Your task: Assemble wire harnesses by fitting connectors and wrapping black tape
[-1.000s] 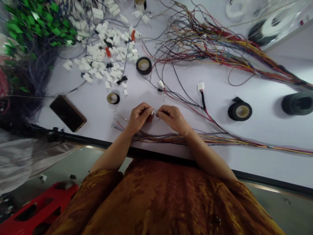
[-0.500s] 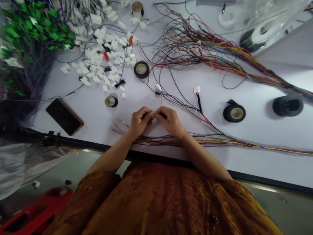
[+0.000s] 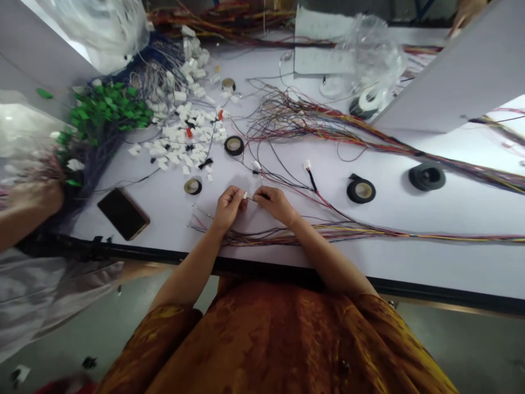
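Note:
Between finger and thumb, my left hand (image 3: 228, 209) pinches a small white connector (image 3: 245, 194). My right hand (image 3: 276, 204) is closed on a thin wire (image 3: 251, 199) whose end meets the connector; whether it sits inside cannot be made out. Under both wrists runs a bundle of coloured wires (image 3: 340, 234), its loose tips fanning out left of my left hand. Beyond my right hand, a branch of the harness ends in another white connector (image 3: 307, 164) with a black-taped neck. A further small white connector (image 3: 256, 166) lies just above my hands.
White connectors (image 3: 192, 131) are heaped at the back left, beside green connectors (image 3: 109, 106). Black tape rolls (image 3: 361, 189) and a phone (image 3: 123, 213) lie about. A large wire bundle (image 3: 369, 131) crosses the back right. A co-worker's hand (image 3: 39, 200) is at the left edge.
My hands have parted slightly, and the white connector and wire now show between them. The view has shifted, bringing in more of the table's back and a co-worker's arm at left.

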A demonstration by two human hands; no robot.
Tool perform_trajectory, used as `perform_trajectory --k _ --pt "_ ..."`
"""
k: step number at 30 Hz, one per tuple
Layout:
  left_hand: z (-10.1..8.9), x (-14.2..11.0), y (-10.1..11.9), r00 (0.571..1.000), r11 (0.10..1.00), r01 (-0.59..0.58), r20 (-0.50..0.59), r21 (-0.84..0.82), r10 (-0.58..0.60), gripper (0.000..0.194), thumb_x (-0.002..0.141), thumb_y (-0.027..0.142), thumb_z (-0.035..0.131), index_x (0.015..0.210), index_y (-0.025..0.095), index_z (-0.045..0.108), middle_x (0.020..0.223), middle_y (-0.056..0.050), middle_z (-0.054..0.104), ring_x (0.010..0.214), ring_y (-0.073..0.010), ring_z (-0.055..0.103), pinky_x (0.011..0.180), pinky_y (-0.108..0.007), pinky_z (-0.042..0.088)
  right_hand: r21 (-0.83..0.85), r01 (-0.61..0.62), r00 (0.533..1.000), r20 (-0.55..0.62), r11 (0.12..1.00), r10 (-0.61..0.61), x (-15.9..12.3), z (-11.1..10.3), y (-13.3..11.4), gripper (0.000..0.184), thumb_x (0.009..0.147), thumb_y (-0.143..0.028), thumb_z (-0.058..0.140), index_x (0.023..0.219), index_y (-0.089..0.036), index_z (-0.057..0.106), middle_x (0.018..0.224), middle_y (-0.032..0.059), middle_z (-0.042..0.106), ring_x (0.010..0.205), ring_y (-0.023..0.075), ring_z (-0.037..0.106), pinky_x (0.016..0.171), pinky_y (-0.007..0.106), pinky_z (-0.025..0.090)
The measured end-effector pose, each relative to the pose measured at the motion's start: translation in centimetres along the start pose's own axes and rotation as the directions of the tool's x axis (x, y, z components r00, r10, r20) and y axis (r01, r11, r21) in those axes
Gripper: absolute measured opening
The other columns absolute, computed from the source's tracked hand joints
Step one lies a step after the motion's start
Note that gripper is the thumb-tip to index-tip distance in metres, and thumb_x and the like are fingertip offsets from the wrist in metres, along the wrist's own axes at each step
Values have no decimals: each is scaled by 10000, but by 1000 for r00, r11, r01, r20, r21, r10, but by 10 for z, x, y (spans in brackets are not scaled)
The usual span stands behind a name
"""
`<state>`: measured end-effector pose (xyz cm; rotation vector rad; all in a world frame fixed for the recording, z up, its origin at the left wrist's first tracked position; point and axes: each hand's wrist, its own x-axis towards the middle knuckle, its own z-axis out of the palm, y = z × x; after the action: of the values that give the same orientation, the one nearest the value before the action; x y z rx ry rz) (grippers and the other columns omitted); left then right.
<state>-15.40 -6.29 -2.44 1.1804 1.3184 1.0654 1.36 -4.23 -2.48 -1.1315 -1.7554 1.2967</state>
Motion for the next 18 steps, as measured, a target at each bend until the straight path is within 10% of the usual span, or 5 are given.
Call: perform_trajectory --k 6,10,18 --pt "-10 -7 10 970 974 63 214 220 -111 328 868 500 569 772 188 537 583 33 526 509 -108 496 498 -222 405 -358 62 998 53 932 -46 -19 6 -7 182 942 -286 560 890 -179 697 826 26 686 752 132 569 691 241 362" --pt "-19 -11 10 988 819 -149 111 554 104 251 880 405 529 747 191 533 636 21 547 576 -115 512 594 -230 401 -482 106 991 125 870 -51 -48 -27 11 189 956 -308 568 934 -214 730 907 39 714 816 144 599 702 243 376" --pt "-19 -13 -11 969 461 -178 73 869 235 231 921 349 416 998 198 574 848 -71 691 752 -220 646 666 -289 414 -362 7 972 -216 932 -91 -115 -96 43 188 892 -269 642 759 -183 744 759 43 651 768 157 602 741 271 441"
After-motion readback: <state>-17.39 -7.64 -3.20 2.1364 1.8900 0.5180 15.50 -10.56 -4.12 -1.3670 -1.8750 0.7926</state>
